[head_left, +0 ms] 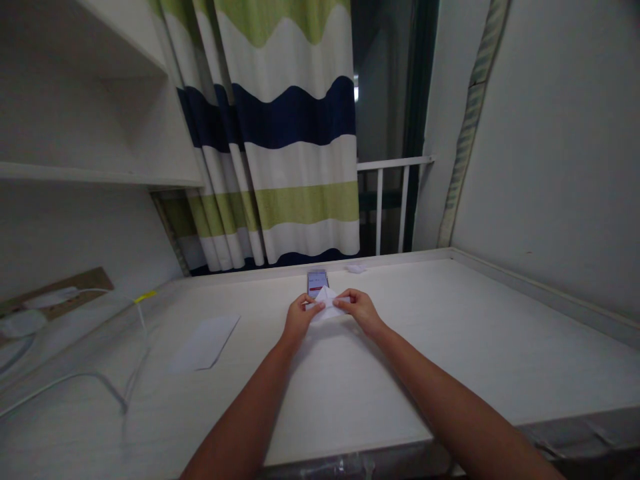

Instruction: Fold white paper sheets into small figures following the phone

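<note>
A small folded sheet of white paper (327,311) is held between my two hands, a little above or on the white desk; I cannot tell if it touches the surface. Its top comes to a point, and creases run across it. My left hand (300,317) pinches its left side, thumb on the near face. On the right side, my right hand (362,309) grips it the same way, thumb and fingers together. Just behind the paper lies a phone (317,279) with its screen lit, its lower part covered by the paper.
White sheets (207,341) lie on the desk (400,393) to the left. A small white paper piece (356,269) rests by the back edge. Cables (135,373) and a power strip (50,298) are at far left. A striped curtain (300,113) hangs behind.
</note>
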### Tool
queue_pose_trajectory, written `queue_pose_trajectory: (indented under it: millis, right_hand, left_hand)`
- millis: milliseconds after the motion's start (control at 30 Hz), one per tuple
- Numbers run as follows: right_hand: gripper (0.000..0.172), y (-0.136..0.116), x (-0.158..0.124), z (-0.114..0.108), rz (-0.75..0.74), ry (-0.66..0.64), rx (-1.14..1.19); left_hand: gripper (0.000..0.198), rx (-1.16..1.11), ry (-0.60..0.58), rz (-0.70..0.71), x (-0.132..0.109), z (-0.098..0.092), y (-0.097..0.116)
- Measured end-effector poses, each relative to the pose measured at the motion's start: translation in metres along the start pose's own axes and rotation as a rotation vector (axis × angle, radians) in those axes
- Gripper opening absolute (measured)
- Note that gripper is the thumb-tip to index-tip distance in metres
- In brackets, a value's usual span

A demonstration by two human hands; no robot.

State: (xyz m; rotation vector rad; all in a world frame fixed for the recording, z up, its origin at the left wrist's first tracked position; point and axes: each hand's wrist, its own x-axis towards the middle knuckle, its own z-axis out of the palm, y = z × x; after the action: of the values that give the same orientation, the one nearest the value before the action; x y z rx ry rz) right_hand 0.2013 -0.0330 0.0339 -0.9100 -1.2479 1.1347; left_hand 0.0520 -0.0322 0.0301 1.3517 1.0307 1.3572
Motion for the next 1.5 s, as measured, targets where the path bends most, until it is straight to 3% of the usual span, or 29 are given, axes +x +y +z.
queue_pose_trajectory:
  millis: [367,533,833,1167,1500]
  right_hand:
    - [0.034,0.003,0.002,0.0,-0.083,-0.006,0.009]
    - [0.031,0.003,0.003,-0.004,-0.109,0.005,-0.002]
    - [0.027,0.006,0.005,-0.003,-0.173,-0.021,-0.037]
    - [0.032,0.013,0.002,0.001,-0.056,-0.031,-0.066]
    - [0.026,0.013,0.006,-0.001,-0.103,-0.034,-0.188]
  left_hand:
    - [0.05,-0.052,-0.029,-0.047,0.001,-0.001,0.0]
    - [0.04,-0.156,-0.138,-0.133,0.002,-0.001,-0.006]
    - [0.036,-0.121,-0.179,-0.207,-0.003,0.002,-0.004]
    - [0.038,-0.043,-0.106,-0.135,-0.002,0.004,-0.005]
    - [0.029,-0.001,-0.149,-0.135,-0.002,0.004,-0.005]
